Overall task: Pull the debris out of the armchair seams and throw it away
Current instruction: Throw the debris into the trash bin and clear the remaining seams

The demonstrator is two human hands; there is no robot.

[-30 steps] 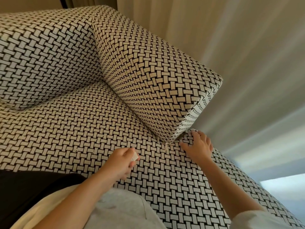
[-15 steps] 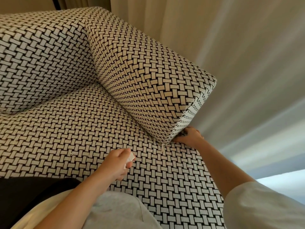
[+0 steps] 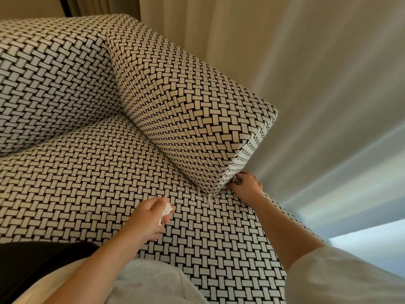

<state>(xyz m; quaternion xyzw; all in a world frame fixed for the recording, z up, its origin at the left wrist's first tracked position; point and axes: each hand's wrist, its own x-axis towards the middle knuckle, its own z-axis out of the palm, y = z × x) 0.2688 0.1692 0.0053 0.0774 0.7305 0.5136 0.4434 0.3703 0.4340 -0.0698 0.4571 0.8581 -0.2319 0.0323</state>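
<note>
I see a white scrap (image 3: pixel 166 212) of debris pinched in my left hand (image 3: pixel 151 216), just above the armchair seat (image 3: pixel 87 172). A pale shred (image 3: pixel 209 198) pokes from the seam under the armrest (image 3: pixel 186 106). My right hand (image 3: pixel 246 185) digs in there with its fingers curled, and I cannot tell if it grasps anything.

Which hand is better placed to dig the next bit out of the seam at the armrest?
The right hand: it reaches into the seam below the armrest's front corner, while the left hand hovers over the seat, pinching a white scrap.
</note>
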